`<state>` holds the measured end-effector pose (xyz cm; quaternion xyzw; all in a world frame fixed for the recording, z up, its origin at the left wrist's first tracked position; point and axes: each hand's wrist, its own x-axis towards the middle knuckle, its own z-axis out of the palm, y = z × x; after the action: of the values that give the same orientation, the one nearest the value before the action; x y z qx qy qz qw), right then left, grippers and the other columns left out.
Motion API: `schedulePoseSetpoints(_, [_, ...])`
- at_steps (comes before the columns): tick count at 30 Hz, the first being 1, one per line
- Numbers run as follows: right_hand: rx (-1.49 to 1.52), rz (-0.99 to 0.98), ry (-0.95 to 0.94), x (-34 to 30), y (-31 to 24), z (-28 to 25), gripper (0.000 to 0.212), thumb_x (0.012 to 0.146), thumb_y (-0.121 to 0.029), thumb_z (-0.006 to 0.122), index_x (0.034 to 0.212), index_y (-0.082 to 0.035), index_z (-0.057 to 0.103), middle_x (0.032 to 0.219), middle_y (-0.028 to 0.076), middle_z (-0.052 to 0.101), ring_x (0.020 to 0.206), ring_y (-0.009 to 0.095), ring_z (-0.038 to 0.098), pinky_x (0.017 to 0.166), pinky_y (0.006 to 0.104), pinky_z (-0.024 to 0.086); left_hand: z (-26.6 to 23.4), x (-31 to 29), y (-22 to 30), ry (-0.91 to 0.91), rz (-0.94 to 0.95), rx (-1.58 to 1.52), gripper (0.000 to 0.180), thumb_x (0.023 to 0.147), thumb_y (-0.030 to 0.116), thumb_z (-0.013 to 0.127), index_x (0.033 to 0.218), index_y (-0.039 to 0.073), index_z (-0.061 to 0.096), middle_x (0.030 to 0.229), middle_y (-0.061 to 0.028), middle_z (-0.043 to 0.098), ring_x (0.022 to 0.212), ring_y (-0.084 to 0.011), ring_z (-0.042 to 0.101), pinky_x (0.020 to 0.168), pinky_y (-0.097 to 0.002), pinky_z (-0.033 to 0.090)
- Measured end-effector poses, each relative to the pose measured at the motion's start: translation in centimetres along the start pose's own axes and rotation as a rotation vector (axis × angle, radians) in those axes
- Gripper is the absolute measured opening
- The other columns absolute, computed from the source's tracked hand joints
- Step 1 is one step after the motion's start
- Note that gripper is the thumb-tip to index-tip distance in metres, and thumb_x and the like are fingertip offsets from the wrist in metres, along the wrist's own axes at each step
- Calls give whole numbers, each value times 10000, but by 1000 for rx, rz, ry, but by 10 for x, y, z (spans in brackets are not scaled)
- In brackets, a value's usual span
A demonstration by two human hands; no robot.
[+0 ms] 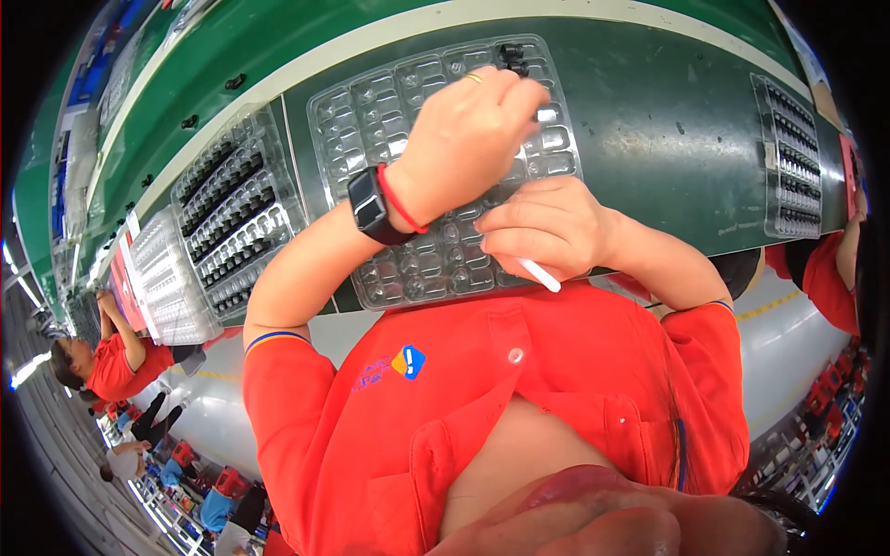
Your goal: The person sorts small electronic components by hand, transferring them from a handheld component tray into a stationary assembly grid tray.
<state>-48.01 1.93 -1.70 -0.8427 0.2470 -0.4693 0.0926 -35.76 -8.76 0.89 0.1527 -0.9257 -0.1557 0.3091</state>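
While tray (375,120) lies beneath | left hand (468,134): cannot tell hold | right hand (554,227): gripping stick (540,273)

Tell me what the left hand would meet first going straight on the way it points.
Likely the small black parts in the far right corner of the clear tray, just beyond the left hand; height is unclear, so it might pass over them.

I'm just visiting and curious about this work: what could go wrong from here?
The left hand might knock the black pieces near it in the clear tray. The watch above the tray could snag it. The white stick might slip from the right hand.
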Motion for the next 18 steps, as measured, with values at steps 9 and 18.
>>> schedulePoseSetpoints(9, [-21, 27, -28, 1, 1, -2, 288, 649, -9, 727, 912, -30, 612, 912, 110, 665, 605, 212, 621, 523, 296, 493, 22, -7, -12, -73, 86, 29, 225, 712, 205, 747, 851, 55, 653, 804, -71, 523, 801, -246, 545, 706, -356, 492])
schedulePoseSetpoints(18, [-30, 93, -6, 5, 3, -6, 316, 611, 50, 697, 902, -35, 610, 874, 92, 679, 615, 186, 627, 518, 267, 482, -44, 1, -102, 47, -143, 309, 289, 766, 183, 700, 1026, 63, 663, 1025, -159, 623, 968, -340, 581, 827, -434, 491])
